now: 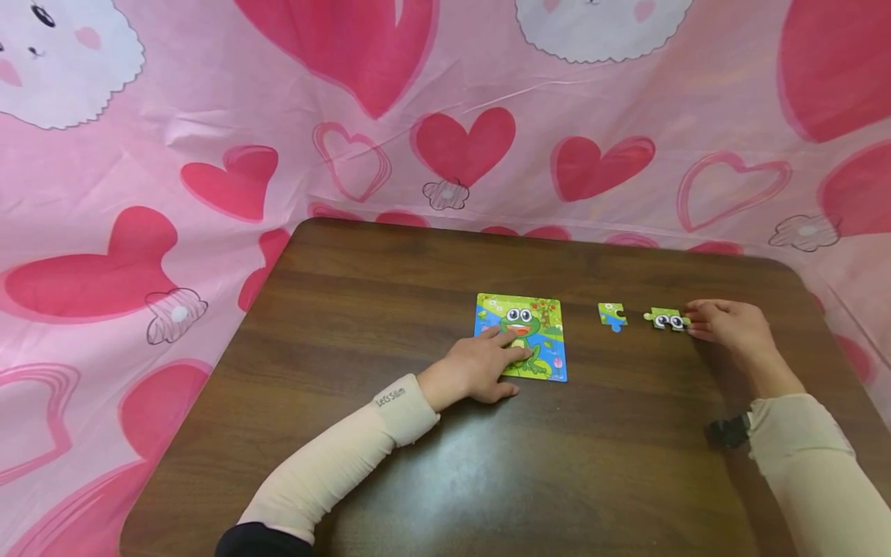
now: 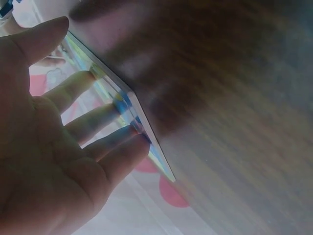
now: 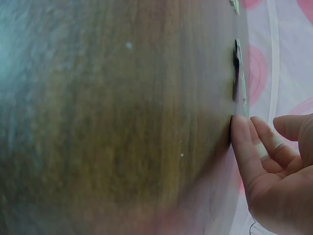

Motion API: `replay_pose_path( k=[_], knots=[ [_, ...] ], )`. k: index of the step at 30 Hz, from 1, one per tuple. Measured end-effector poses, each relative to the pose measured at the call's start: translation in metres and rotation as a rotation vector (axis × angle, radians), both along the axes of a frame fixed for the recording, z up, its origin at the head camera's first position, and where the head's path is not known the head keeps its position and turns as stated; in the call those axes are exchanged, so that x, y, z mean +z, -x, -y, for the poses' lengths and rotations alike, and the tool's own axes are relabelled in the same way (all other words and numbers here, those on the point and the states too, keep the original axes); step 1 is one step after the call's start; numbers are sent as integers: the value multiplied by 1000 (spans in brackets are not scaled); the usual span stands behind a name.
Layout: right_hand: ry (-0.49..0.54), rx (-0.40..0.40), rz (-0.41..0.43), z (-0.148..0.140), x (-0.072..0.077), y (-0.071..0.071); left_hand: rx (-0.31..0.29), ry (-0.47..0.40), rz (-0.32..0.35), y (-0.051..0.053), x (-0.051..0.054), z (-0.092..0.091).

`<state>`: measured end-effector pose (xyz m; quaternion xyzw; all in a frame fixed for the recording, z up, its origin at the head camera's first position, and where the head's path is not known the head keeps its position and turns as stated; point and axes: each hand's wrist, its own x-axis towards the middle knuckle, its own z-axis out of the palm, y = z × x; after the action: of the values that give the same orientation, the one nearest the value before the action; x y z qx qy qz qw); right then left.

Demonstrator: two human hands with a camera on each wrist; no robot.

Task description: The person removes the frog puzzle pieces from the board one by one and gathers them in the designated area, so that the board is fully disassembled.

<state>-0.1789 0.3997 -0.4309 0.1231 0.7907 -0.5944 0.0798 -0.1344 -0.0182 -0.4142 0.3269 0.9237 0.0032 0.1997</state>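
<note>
A: Put twelve toward the pink heart sheet [image 1: 536, 100]. Where is everything?

B: The frog board [image 1: 546, 340] lies on the table [image 1: 390, 309], with the left hand [image 1: 482, 366] over it from eight o'clock. Near three o'clock from the board, well apart, lies the corner piece [image 1: 611, 312]; the eye piece [image 1: 667, 318] is farther along the same way.

A: And the fingers?

B: The left ones are spread, tips on the picture. The right hand [image 1: 734, 329] is on the eye piece's three o'clock side and seems to pinch that end tab; the wrist view is nearly edge-on, so I can't tell how firmly.

A: How would you handle it well?

B: Press lightly with the left so the board can't slide. Hold the eye piece by its very end, both printed eyes uncovered, and don't bend the narrow knobs.

A: What are they made of?

B: Something thin and stiff, card or wood, I can't say which. The board is squarish with rounded corners and a greyish cut edge. The corner piece has a knob at six o'clock and a bite at three; the eye piece has knobs at nine and three. The tabletop is dark, wood-grained and glossy; the sheet is creased.
</note>
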Motion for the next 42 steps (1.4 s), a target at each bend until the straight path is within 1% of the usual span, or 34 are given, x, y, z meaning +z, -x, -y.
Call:
replay_pose_path(
  k=[4, 6, 12, 15, 22, 28, 33, 38, 40, 42],
  knots=[
    [86, 4, -7, -2, -1, -1, 1, -4, -2, 0, 0, 0],
    [109, 15, -8, -3, -1, 0, 3, -8, -1, -1, 0, 0],
    [125, 32, 5, -5, -1, 0, 7, -20, 3, -1, 0, 0],
    [121, 38, 12, -5, 1, -1, 7, -26, 5, -1, 0, 0],
    [154, 42, 16, -6, 7, 1, 7, -20, 2, -1, 0, 0],
    [125, 99, -6, 6, 18, 7, 5, -20, 6, 0, 0, 1],
    [45, 174, -31, 21, 27, 13, 5, -15, 5, 0, 1, 1],
    [24, 196, -51, 33, 30, 15, 1, -27, 8, -1, 1, -1],
    [33, 199, -46, 38, 31, 17, 1, -28, 7, -1, 1, -1],
    [18, 204, -42, 43, 31, 18, 3, -25, 6, -1, 0, -1]
  ],
)
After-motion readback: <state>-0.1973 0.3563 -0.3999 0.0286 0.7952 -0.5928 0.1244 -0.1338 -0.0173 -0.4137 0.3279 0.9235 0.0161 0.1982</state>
